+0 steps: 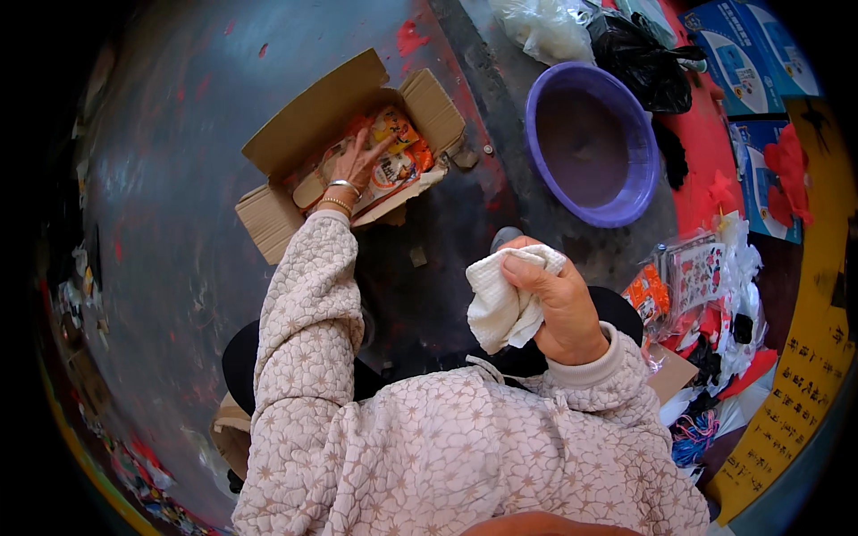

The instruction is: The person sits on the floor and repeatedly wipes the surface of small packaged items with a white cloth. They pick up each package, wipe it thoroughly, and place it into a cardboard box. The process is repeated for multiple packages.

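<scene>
At the far left, mixed scraps line the curved rim of the view, and from them a broad stretch of grey, red-blotched surface lies open as far as the cardboard box. The box sits left of centre, ahead of the person, its flaps folded outward; the far flap stands tall, and the near edge is torn and ragged. Its long axis slants from lower left to upper right, and its mouth faces up. Inside are orange printed packets, and on them rests the left hand, fingers spread wide, the wrist crossing the near edge.

Right of the box, a dark strip of surface leaves room before the purple basin, which holds murky water. Nearer the person, between box and basin, the right hand grips a folded white cloth, thumb pressed on top. The cloth's length runs from upper right to lower left, its loose end pointing down and toward the person.

Beyond the basin, space is tight: a black plastic bag, blue boxes and an orange packet crowd the side, bounded by a curving yellow strip.
</scene>
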`<state>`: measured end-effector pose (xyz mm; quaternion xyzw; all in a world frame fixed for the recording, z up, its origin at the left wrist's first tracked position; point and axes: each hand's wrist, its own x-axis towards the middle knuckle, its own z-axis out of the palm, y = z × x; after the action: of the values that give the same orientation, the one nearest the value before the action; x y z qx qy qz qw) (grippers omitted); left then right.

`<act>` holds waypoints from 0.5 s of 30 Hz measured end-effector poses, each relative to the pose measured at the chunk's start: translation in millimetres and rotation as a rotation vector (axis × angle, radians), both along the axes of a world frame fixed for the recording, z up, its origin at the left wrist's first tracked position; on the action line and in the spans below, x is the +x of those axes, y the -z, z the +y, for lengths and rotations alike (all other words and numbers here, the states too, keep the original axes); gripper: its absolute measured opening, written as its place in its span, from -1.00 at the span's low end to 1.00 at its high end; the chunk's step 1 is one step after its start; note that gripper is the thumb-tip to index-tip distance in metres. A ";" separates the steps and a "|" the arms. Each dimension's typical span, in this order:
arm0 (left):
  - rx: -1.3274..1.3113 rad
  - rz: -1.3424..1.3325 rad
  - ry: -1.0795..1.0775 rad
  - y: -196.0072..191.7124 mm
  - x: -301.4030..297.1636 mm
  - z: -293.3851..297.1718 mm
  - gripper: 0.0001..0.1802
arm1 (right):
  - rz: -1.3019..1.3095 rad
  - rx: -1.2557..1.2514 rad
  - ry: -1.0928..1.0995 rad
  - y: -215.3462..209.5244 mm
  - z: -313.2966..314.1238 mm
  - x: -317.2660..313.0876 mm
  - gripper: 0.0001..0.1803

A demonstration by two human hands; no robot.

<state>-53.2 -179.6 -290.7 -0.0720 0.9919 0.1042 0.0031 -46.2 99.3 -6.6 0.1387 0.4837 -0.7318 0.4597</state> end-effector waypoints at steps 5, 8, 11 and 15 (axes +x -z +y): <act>-0.108 -0.273 -0.019 3.1 -7.9 1.7 -0.04 | 0.006 -0.041 -0.058 1.2 3.1 7.3 -0.88; -0.107 -0.312 -0.054 -0.9 -20.9 10.0 -0.08 | 0.027 -0.017 -0.061 -0.2 4.2 9.4 -0.89; 0.034 -0.494 -0.072 -27.6 -34.6 11.1 -0.21 | 0.044 -0.036 -0.068 2.2 5.7 9.5 -0.90; -0.058 -0.188 -0.036 -24.5 -26.3 5.5 -0.48 | 0.078 -0.097 -0.058 9.7 2.4 8.7 -0.89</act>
<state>-79.5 -174.1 -266.2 -0.0995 0.9884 0.0683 0.0922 -37.5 101.7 -16.3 0.0734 0.4689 -0.7457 0.4676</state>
